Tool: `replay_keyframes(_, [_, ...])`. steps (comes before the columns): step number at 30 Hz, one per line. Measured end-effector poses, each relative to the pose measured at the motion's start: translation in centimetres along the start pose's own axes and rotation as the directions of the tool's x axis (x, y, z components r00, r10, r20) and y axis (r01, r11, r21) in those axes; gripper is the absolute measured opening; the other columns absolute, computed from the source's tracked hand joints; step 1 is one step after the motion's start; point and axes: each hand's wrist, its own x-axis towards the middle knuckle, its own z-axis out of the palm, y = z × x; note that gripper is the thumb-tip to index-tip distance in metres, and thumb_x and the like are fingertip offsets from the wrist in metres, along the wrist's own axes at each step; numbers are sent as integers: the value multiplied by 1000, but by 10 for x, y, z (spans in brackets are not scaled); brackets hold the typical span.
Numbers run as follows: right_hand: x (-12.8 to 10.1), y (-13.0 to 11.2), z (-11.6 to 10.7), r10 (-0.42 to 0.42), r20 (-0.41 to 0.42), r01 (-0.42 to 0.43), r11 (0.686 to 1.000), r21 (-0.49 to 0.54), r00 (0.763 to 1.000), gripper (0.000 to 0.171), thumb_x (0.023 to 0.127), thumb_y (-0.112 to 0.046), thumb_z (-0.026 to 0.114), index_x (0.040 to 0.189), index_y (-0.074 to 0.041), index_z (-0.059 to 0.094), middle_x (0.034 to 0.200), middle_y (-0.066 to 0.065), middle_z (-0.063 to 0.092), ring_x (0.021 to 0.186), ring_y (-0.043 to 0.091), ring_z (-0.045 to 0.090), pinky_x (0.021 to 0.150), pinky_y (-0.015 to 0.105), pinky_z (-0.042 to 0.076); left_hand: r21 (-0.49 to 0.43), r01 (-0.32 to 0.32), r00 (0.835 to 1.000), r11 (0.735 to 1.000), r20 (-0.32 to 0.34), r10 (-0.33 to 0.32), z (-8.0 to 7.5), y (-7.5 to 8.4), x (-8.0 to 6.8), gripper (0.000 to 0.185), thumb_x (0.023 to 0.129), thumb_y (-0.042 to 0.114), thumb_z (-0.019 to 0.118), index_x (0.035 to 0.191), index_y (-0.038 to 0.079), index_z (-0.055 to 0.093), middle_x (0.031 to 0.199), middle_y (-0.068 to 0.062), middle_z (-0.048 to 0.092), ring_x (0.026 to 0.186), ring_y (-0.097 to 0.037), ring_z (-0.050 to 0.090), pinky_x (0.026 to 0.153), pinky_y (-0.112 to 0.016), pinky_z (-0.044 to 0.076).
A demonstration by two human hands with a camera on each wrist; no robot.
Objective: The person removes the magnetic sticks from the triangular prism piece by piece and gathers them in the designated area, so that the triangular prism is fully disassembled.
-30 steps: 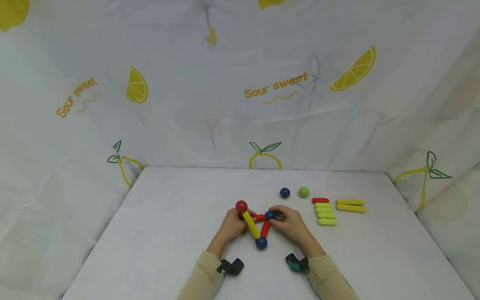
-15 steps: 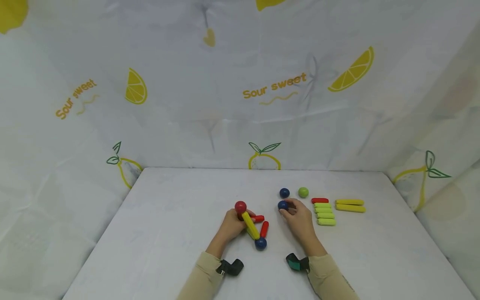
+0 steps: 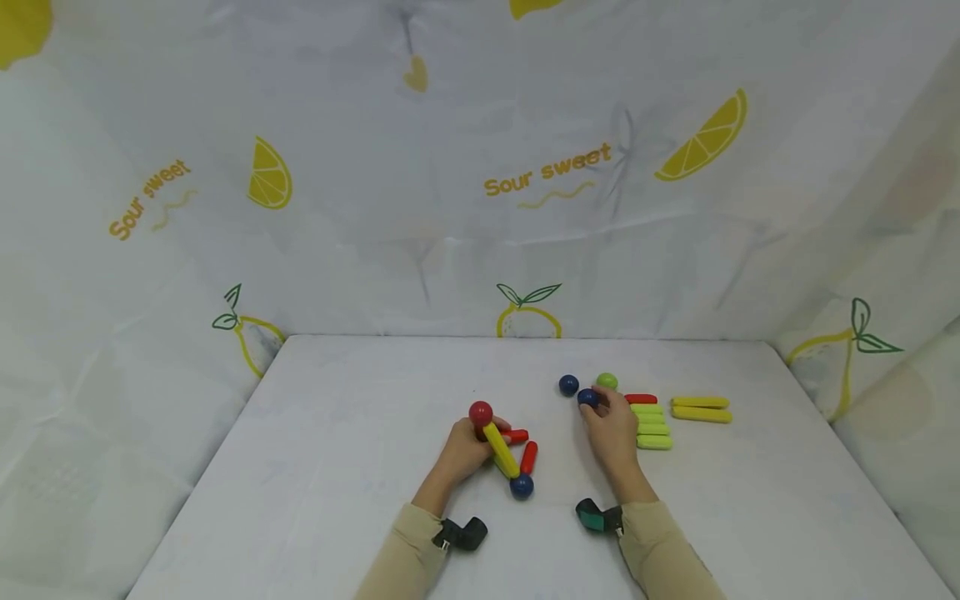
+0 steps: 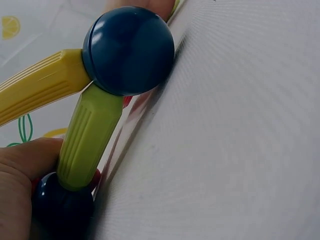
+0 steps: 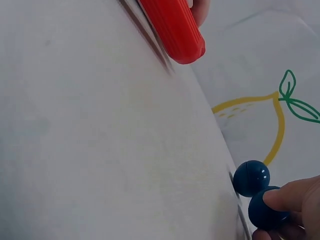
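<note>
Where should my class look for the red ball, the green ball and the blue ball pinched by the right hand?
Red ball [image 3: 481, 412]: head view, middle of its visible surface.
Green ball [image 3: 607, 380]: head view, its visible upper part.
Pinched blue ball [image 5: 259, 214]: right wrist view, its uncovered left side.

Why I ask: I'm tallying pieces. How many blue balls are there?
4 visible: one blue ball in the right hand, another loose nearby, one joined to a yellow stick, one at the left hand. More may be hidden.
</note>
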Motion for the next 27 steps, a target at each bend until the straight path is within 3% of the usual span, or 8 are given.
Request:
replay_keyframes(10, [2,2,0,-13,2,13,999,-45,1000,39,83,-10,60,120,-3,53,119,17,52,105,29,55,87,40,49,-40,14,1000,999,4,-14,1,2,-1,21,81,16,64,101,23,64,103,5,64,95,-12,58,89,-33,48])
replay_keyframes(17, [1,4,-1,-15,-7,14,998,-65,1000,42,82,-10,60,122,-2,51,121,18,52,108,31,53,90,42,47,65,-37,999,997,-6,37,1,1,-2,27,81,9,58,103,24,63,102,7,64,94,-10,57,89,-32,47])
replay_keyframes(27, [-2,0,-1,-35,-22,33,997,-76,999,44,82,-10,60,123,-1,49,122,16,51,114,28,48,94,40,44,61,-53,999,997,0,53,0,2,-3,27,82,9,57,104,24,63,102,6,64,97,-11,56,92,-34,46])
